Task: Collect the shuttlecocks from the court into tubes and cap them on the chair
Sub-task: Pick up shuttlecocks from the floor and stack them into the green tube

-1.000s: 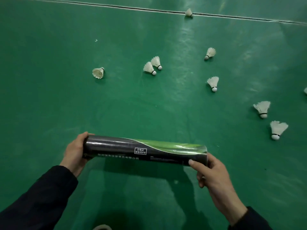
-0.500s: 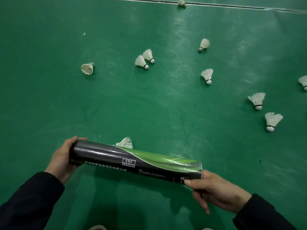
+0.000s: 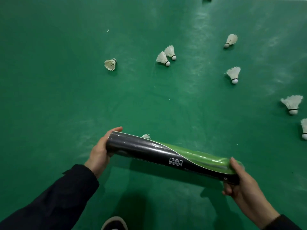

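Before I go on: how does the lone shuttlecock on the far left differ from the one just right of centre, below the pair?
The far-left shuttlecock lies with its feather skirt opening down-left, its dark-banded cork up-right; the right-of-centre shuttlecock lies with its cork pointing down, toward the camera. The left one looks yellowish and more bunched; the other is whiter, with cleanly splayed feathers. Both lie loose on the green court floor, untouched by either hand.

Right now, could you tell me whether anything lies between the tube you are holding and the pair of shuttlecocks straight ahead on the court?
Nothing visible blocks the way. The tube is held at its ends by the left hand and right hand; bare green floor runs up to the pair of shuttlecocks. One shuttlecock peeks out just behind the tube.
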The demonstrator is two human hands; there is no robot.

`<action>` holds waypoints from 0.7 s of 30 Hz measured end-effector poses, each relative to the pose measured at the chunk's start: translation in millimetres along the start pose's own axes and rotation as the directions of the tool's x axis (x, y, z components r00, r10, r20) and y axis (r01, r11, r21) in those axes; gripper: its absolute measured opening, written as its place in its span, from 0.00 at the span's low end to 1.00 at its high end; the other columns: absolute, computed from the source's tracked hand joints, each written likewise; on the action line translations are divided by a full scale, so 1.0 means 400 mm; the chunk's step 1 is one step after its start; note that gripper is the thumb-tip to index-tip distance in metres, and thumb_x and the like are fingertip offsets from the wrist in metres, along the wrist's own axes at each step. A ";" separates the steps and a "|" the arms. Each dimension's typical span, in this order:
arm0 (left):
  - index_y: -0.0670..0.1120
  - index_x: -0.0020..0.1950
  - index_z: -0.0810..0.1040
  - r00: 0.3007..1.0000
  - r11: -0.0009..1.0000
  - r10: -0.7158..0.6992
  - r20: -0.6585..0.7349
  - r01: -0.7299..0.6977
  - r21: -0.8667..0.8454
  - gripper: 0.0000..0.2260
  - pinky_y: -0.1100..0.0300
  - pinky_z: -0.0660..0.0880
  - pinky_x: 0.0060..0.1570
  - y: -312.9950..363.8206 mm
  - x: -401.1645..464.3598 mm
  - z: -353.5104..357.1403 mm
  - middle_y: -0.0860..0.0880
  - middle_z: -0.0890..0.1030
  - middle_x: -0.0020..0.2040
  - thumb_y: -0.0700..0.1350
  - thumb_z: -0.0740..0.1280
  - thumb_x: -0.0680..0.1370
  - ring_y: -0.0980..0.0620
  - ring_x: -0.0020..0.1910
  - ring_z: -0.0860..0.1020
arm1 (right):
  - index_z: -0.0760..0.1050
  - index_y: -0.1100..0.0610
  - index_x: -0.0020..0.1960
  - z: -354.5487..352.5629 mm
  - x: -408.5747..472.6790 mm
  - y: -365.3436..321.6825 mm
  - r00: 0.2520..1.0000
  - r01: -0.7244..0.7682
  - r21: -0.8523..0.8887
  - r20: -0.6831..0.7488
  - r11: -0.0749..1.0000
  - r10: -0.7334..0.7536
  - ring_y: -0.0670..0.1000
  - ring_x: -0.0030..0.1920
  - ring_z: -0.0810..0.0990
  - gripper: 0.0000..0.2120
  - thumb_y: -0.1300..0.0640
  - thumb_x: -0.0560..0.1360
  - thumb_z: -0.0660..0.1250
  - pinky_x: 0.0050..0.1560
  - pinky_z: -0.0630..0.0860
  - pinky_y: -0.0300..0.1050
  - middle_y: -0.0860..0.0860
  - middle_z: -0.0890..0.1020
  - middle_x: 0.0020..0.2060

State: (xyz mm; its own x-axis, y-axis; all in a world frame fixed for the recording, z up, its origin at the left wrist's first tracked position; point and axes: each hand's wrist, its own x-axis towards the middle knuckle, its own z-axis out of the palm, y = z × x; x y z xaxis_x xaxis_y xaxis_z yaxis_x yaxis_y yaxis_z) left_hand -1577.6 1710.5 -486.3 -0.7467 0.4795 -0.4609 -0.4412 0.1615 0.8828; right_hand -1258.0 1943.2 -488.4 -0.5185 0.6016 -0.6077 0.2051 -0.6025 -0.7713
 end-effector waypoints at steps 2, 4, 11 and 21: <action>0.46 0.65 0.80 1.000 0.999 0.002 0.028 -0.001 -0.048 0.17 0.56 0.73 0.59 -0.001 -0.007 0.007 0.49 0.82 0.62 0.46 0.54 0.87 0.51 0.59 0.80 | 0.82 0.43 0.36 -0.003 -0.002 0.001 0.999 -0.013 0.037 -0.033 0.999 0.014 0.47 0.23 0.64 0.23 0.27 0.54 0.78 0.33 0.66 0.46 0.50 0.74 0.30; 0.43 0.65 0.80 0.996 0.985 -0.035 0.082 0.048 -0.167 0.14 0.53 0.73 0.57 0.007 -0.014 0.013 0.43 0.82 0.57 0.46 0.62 0.82 0.46 0.55 0.78 | 0.78 0.47 0.42 -0.006 0.000 0.002 0.997 -0.029 0.069 -0.070 0.997 0.034 0.47 0.23 0.64 0.19 0.32 0.66 0.72 0.33 0.65 0.46 0.51 0.72 0.31; 0.42 0.65 0.80 0.979 0.768 -0.138 0.149 0.201 -0.608 0.14 0.42 0.74 0.68 0.001 -0.017 0.047 0.42 0.83 0.63 0.42 0.61 0.83 0.43 0.61 0.81 | 0.76 0.50 0.46 -0.014 0.035 0.016 0.989 -0.042 0.185 -0.133 0.982 0.067 0.46 0.21 0.64 0.20 0.33 0.72 0.65 0.22 0.68 0.40 0.52 0.73 0.32; 0.45 0.55 0.80 0.966 0.778 -0.203 0.157 0.257 -0.573 0.07 0.44 0.78 0.57 -0.053 -0.032 0.061 0.41 0.81 0.53 0.43 0.63 0.83 0.44 0.52 0.80 | 0.72 0.51 0.49 -0.043 0.053 0.053 0.965 -0.103 0.186 -0.218 0.977 0.143 0.44 0.20 0.62 0.19 0.35 0.74 0.67 0.20 0.65 0.38 0.49 0.70 0.33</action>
State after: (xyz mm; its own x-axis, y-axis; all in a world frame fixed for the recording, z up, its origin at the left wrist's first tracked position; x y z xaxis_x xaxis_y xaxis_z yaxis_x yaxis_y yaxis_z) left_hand -1546.7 1721.9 -497.1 -0.5537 0.5662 -0.6106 -0.8205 -0.2456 0.5163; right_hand -1250.5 1952.2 -521.0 -0.2902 0.6086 -0.7385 0.1000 -0.7482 -0.6559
